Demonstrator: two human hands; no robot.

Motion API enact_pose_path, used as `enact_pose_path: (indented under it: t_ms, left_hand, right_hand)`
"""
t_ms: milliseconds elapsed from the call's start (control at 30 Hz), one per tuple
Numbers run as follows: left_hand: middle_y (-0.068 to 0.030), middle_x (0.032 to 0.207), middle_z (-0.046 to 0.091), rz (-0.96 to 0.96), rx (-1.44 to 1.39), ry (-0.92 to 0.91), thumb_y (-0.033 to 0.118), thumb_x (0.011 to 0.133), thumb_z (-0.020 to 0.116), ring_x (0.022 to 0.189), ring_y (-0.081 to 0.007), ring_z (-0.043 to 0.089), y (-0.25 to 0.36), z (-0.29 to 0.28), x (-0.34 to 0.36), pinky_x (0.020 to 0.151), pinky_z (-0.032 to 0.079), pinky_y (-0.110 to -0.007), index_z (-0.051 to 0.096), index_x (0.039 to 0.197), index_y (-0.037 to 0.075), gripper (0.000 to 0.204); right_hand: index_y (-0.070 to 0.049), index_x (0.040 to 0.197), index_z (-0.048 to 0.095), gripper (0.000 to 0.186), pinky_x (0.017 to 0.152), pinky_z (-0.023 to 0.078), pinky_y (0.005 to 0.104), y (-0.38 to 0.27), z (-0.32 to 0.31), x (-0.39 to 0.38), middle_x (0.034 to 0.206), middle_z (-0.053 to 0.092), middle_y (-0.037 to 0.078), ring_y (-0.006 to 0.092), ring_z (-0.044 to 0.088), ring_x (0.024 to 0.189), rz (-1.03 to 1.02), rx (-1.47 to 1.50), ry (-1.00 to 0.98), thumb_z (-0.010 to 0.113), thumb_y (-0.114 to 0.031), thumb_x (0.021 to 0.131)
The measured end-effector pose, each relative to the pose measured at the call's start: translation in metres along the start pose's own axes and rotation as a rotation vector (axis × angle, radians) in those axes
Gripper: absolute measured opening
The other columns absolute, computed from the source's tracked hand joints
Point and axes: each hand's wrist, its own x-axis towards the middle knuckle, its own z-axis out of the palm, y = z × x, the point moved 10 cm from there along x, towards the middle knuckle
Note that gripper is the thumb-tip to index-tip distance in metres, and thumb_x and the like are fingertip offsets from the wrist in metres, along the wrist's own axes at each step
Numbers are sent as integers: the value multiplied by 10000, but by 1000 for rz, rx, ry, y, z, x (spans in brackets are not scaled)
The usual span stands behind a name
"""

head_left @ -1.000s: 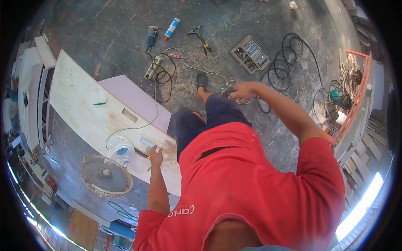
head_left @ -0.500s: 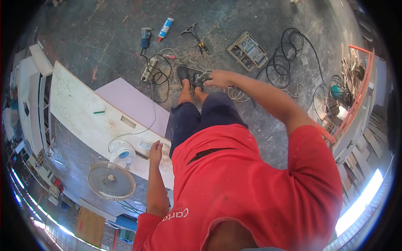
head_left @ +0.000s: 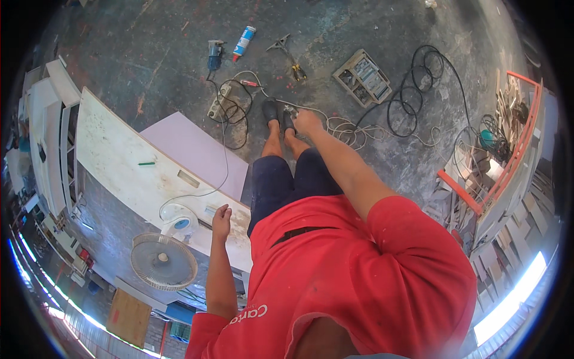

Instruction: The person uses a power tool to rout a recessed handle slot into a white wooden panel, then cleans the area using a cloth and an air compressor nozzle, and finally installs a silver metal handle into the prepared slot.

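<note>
My right hand (head_left: 307, 122) is closed around a small metallic thing (head_left: 290, 112), held out above my dark shoes (head_left: 271, 112). Its exact kind is too small to tell, and my fingers hide part of it. Bent at the elbow, my left arm holds my left hand (head_left: 222, 222) over the long white board (head_left: 128, 140). The fingers there are curled in, and no object shows in them. Close beside that hand is a white fan (head_left: 164, 261) with a round base bearing a blue disc.
On the floor ahead lie a blue power tool (head_left: 214, 55), a blue-and-white can (head_left: 244, 42), yellow-handled pliers (head_left: 298, 72), a power strip (head_left: 219, 100) and a toolbox (head_left: 363, 78). Black cable (head_left: 412, 102) coils at right, near an orange frame (head_left: 508, 161) with wood offcuts.
My right hand has drawn slightly nearer and to the left, still holding the metallic thing, and my right elbow has come in. My left hand keeps its curled pose. The whole view has shifted slightly.
</note>
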Motion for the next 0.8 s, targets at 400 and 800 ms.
enact_pose_path:
  t_ms: [400, 800]
  left_hand:
    - [-147, 1277, 681, 22, 10, -13, 302, 1013, 653, 1085, -222, 656, -4, -4, 10, 907, 509, -355, 566, 1433, -7, 529]
    - [-136, 1297, 681, 30, 47, -36, 310, 1026, 632, 1112, -220, 656, 0, -4, 6, 876, 505, -342, 559, 1447, 6, 524]
  right_hand:
    - [-27, 1179, 686, 418, 966, 539, 525, 30, 27, -6, 1172, 722, 247, 423, 679, 1136, 49, -3, -42, 623, -388, 977]
    - [25, 1131, 709, 470, 998, 526, 508, 95, 36, 0, 1211, 699, 274, 433, 660, 1167, 106, -91, -49, 604, -408, 984]
